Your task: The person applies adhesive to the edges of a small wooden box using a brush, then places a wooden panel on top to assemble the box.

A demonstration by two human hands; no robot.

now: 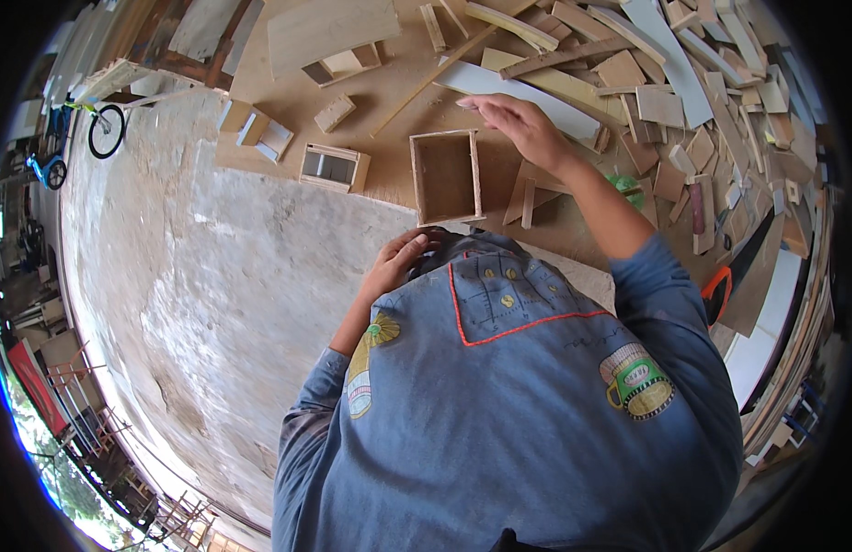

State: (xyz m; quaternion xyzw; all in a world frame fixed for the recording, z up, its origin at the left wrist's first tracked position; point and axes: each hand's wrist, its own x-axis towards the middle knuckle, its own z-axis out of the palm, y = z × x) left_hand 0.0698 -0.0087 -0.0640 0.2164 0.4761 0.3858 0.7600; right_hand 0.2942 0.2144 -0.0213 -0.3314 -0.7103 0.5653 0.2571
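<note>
An open wooden box (446,179) stands at the table's near edge, its dark inner floor showing between thin raw-edged walls. Over the box's far right corner, my right hand (516,120) reaches in from the right, fingers stretched out to the left. I see nothing held in it; whether it touches the rim I cannot tell. My left hand (395,265) is low beside the near left corner of the box, against dark cloth at my front. Its fingers are loosely extended and partly hidden, with no held thing visible.
Left of the box stand a small box with a pale panel (334,168), a wood block (334,113) and a stepped wooden piece (265,133). Wood offcuts (660,106) pile up at right, near an orange-handled saw (717,294). A bicycle (106,131) stands beyond the concrete floor (233,276).
</note>
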